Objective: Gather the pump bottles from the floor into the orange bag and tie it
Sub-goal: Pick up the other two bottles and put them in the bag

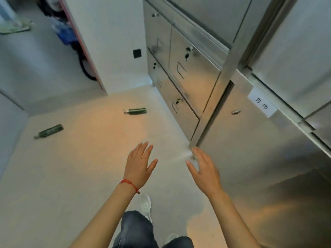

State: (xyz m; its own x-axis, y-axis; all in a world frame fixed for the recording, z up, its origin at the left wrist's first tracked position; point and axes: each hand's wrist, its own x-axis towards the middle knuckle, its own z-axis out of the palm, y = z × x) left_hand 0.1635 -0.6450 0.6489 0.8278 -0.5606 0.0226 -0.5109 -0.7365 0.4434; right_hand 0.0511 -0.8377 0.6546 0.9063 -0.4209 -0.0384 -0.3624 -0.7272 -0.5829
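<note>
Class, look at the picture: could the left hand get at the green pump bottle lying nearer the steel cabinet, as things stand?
Probably yes. Bare floor lies between the open left hand and that pump bottle, nothing blocking, though the person likely must step forward and bend.

Cabinets [193, 72]: brushed steel, satin sheen, soft reflections. Floor [71, 176]: smooth, pale, matt. Two bottles [137, 111] [51, 131]: dark green, glossy, probably plastic; view too blurred to be sure. Label [262, 102]: white paper. Wristband [129, 184]: red cord. Trousers [136, 230]: dark denim cloth.
</note>
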